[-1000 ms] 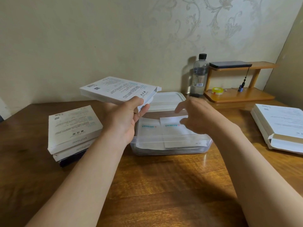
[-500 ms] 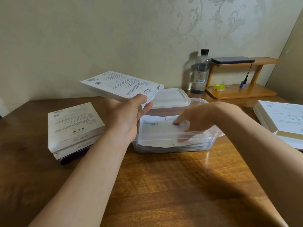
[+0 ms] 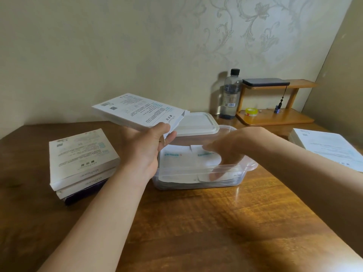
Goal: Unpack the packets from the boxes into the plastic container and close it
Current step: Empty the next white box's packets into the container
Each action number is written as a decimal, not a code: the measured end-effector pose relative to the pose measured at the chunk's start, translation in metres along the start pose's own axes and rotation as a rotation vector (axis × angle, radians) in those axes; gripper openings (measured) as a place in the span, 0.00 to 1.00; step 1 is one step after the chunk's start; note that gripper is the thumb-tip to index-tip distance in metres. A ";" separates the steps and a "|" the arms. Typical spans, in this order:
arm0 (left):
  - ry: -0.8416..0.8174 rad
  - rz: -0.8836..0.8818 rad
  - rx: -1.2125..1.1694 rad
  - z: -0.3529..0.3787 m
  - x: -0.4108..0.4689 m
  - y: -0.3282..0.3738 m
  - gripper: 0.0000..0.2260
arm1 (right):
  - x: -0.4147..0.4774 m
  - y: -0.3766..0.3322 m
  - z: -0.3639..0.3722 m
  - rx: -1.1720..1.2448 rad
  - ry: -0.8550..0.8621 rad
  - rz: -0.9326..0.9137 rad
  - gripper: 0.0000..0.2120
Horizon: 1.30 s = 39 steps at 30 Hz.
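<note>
— Surveying worktop (image 3: pixel 196 222) first: stack of sealed boxes (image 3: pixel 82 160) at left, untouched; opened boxes (image 3: pixel 326 150) at far right, well apart from the work. Agreed?

— Agreed. No shift in either pile against a second ago.

— Plastic container (image 3: pixel 196 183)?

— Centre of worktop, open. Lid (image 3: pixel 196 124) lying just behind it, not yet fitted.

— Held box (image 3: pixel 137 110)?

— Raised above the container's left end, open flap toward it, tilted slightly. Same height and attitude as before. Contents not visible; cannot tell whether emptied.

— Packets (image 3: pixel 184 160)? Main change expected here.

— Confirmed. A second ago: riding high, edges over the rim. Now: lying flat inside the container, below the rim, stacked on others.

— Hands?

— Left hand (image 3: pixel 145 150) clamped on the box's near corner, thumb on top. Right hand (image 3: pixel 231 152) lowered into the container, fingers spread and flat on the packets, gripping nothing; somewhat blurred.

— Meaning for the task?

— Judged: this batch seated, headroom gained for the lid. Left-hand stack apparently outstanding, closing not yet due.
</note>
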State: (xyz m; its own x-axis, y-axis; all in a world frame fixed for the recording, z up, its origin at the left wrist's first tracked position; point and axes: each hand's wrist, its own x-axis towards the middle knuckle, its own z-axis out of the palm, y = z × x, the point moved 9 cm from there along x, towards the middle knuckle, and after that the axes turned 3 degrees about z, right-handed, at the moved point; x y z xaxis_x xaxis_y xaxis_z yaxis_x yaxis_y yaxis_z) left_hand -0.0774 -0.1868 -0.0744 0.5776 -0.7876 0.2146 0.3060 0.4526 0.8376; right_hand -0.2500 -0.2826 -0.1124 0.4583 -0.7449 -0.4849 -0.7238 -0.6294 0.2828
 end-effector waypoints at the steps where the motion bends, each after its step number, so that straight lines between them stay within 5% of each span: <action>1: -0.002 0.001 0.004 0.000 -0.001 0.001 0.25 | 0.002 -0.001 0.002 -0.025 -0.006 0.007 0.51; 7: -0.002 -0.015 0.012 0.001 -0.002 0.001 0.25 | 0.010 -0.001 0.009 -0.057 0.021 0.041 0.34; 21: 0.038 -0.107 -0.065 -0.007 0.004 -0.005 0.25 | -0.004 -0.019 -0.014 0.091 0.072 -0.057 0.49; 30: 0.024 -0.147 -0.113 -0.008 0.006 -0.008 0.25 | -0.003 -0.023 -0.011 0.028 0.086 -0.064 0.41; 32: 0.038 -0.164 -0.155 -0.009 0.006 -0.009 0.26 | -0.006 -0.024 -0.027 0.231 0.208 -0.090 0.36; 36: 0.076 -0.226 -0.250 -0.012 0.006 -0.011 0.23 | -0.026 -0.005 -0.071 1.160 0.698 -0.121 0.07; 39: 0.110 -0.280 -0.292 -0.014 0.005 -0.014 0.22 | -0.035 -0.008 -0.078 1.436 0.796 -0.137 0.03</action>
State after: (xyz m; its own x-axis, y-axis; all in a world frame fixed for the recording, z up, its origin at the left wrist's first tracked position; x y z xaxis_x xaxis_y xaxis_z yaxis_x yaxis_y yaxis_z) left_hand -0.0681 -0.1909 -0.0921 0.5144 -0.8547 -0.0696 0.6555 0.3396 0.6745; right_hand -0.2194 -0.2688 -0.0333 0.3602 -0.9094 0.2081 -0.3068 -0.3262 -0.8941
